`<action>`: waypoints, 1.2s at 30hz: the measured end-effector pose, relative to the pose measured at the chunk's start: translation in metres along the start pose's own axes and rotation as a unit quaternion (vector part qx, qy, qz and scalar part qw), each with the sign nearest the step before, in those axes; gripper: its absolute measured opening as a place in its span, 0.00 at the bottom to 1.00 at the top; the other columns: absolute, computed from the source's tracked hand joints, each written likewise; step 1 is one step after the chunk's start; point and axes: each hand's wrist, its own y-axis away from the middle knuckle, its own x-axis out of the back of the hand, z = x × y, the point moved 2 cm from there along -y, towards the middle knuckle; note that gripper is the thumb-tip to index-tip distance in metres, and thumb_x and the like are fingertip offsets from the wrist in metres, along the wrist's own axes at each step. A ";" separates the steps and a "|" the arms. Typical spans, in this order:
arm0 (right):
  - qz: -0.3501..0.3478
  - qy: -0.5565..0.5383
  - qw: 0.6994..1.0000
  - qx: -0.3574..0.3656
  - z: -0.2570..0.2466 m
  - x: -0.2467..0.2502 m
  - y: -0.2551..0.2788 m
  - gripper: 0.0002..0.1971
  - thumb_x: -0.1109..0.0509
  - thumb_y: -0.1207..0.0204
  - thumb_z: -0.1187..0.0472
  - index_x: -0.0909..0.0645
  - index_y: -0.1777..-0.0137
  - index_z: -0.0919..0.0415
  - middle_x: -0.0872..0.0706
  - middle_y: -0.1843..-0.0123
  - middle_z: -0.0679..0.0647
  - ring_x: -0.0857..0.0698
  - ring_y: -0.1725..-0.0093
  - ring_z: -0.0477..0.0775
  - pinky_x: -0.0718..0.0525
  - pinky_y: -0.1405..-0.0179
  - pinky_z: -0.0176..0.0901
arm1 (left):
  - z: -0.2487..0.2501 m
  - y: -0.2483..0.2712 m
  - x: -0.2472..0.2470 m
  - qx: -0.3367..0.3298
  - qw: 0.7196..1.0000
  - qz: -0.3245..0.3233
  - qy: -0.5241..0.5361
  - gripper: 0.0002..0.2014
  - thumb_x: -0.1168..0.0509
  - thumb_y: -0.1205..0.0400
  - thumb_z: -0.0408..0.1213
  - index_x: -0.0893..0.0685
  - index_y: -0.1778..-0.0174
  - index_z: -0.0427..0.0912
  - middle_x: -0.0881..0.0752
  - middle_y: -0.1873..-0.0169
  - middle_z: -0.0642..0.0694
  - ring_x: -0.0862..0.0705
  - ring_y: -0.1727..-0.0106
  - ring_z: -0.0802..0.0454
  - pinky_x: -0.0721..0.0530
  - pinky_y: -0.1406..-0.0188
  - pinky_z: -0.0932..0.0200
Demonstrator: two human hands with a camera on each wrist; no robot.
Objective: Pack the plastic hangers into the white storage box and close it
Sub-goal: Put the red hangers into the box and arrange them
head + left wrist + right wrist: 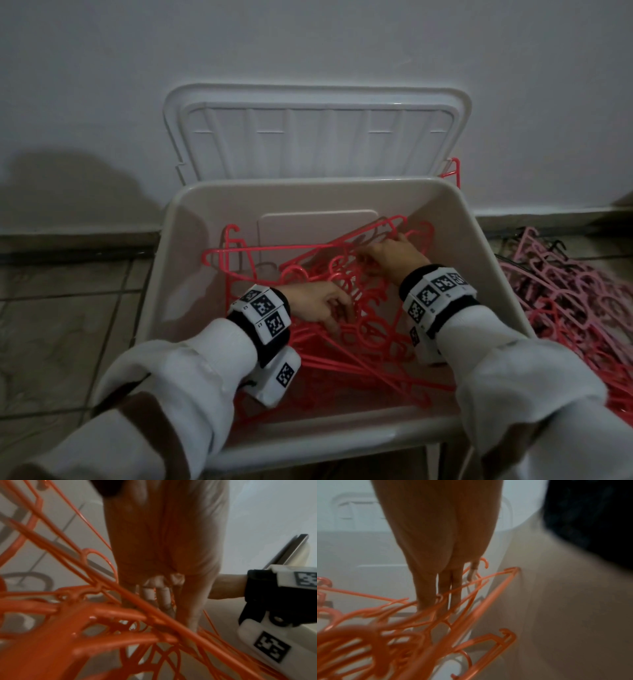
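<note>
White storage box (161,274): open plastic tub on the floor, walls sloping inward to the base; hinged ribbed lid (317,137) upright against the wall behind. Red plastic hangers (359,329): thin, tangled heap across the box bottom, several tilted up the far and right walls; one hooked outside the rear right corner (454,171). Pink and red hangers (561,301): loose pile on the floor right of the box

Red plastic hangers (346,329) fill the white plastic storage box (191,219); paler pink hangers (565,291) lie right; black-and-white square-patterned wristbands (263,311); white sleeves (191,370).
</note>
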 end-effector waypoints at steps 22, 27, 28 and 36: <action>0.110 0.071 0.991 0.030 0.004 0.040 0.032 0.14 0.38 0.22 0.43 0.17 0.40 0.40 0.13 0.42 0.43 0.18 0.42 0.49 0.46 0.44 0.46 | 0.013 -0.002 0.007 0.017 0.992 0.124 -0.022 0.15 0.30 0.23 0.49 0.16 0.67 0.40 0.24 0.82 0.55 0.29 0.83 0.62 0.32 0.77 0.65; 0.131 0.038 0.991 0.013 0.004 0.040 0.037 0.13 0.37 0.22 0.44 0.17 0.41 0.39 0.12 0.43 0.42 0.18 0.44 0.49 0.46 0.44 0.48 | 0.011 0.003 0.022 0.005 0.963 0.267 0.037 0.19 0.35 0.20 0.51 0.14 0.73 0.45 0.18 0.80 0.55 0.19 0.78 0.58 0.25 0.72 0.67; 0.130 0.036 0.991 0.009 0.003 0.040 0.037 0.13 0.37 0.22 0.44 0.17 0.41 0.38 0.12 0.44 0.42 0.18 0.45 0.49 0.46 0.44 0.48 | 0.010 0.005 0.026 0.005 0.948 0.318 0.027 0.17 0.35 0.19 0.48 0.13 0.69 0.42 0.14 0.75 0.51 0.16 0.72 0.53 0.20 0.68 0.62; 0.091 0.012 0.996 -0.008 -0.002 0.036 0.032 0.12 0.36 0.22 0.46 0.17 0.40 0.38 0.11 0.46 0.44 0.19 0.46 0.49 0.48 0.43 0.47 | 0.002 0.007 0.035 0.037 0.902 0.429 -0.003 0.06 0.31 0.21 0.42 0.11 0.55 0.45 0.11 0.68 0.50 0.13 0.66 0.55 0.15 0.60 0.58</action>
